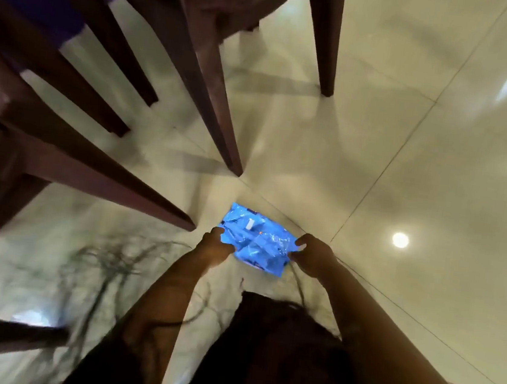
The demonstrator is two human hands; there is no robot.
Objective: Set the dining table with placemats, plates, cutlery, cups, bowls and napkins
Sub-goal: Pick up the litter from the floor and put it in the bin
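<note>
A packet down on the floor, held at both ends

The packet (254,239) lies on the floor (412,115), between the left hand (216,246) and the right hand (313,255). Chair legs (213,92) stand behind it and to its left.

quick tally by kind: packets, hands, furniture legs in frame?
Blue plastic packet: 1, gripped by both hands
Hands: 2, left hand and right hand
Dark wooden legs: at least 6; blur hides more
Total: 9

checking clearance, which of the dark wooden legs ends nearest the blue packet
The leg slanting in from the left, its tip just left of the blue packet by the left hand; the others end farther up.
</note>
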